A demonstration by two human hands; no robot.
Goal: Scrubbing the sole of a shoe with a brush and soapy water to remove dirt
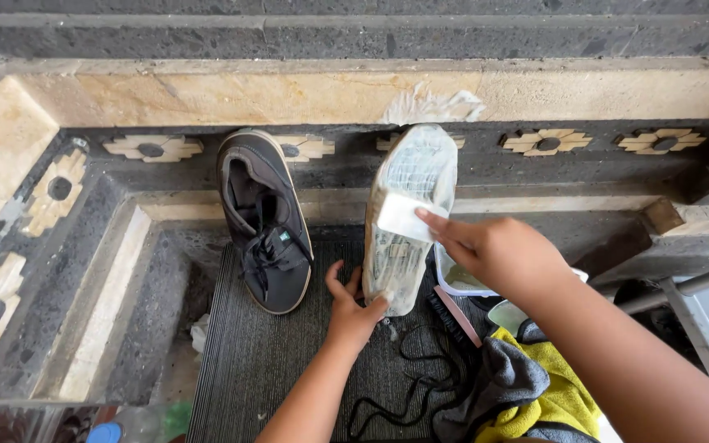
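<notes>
Left hand [353, 305] gripping upward, right hand [498, 253] pinching (fingers extended)

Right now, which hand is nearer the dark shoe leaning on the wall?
Left. The left hand grips the upturned shoe's heel just right of the dark shoe; the right hand is farther right.

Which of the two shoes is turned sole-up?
The shoe in hand, pale sole showing, held between both hands; the dark laced shoe leans against the wall, opening showing.

Two bare forearms showed; no sleeves, watch or rings were visible on either; the left hand [352, 314] was slim, with short nails; the right hand [498, 256] and its forearm looked broader, nearer the camera.
</notes>
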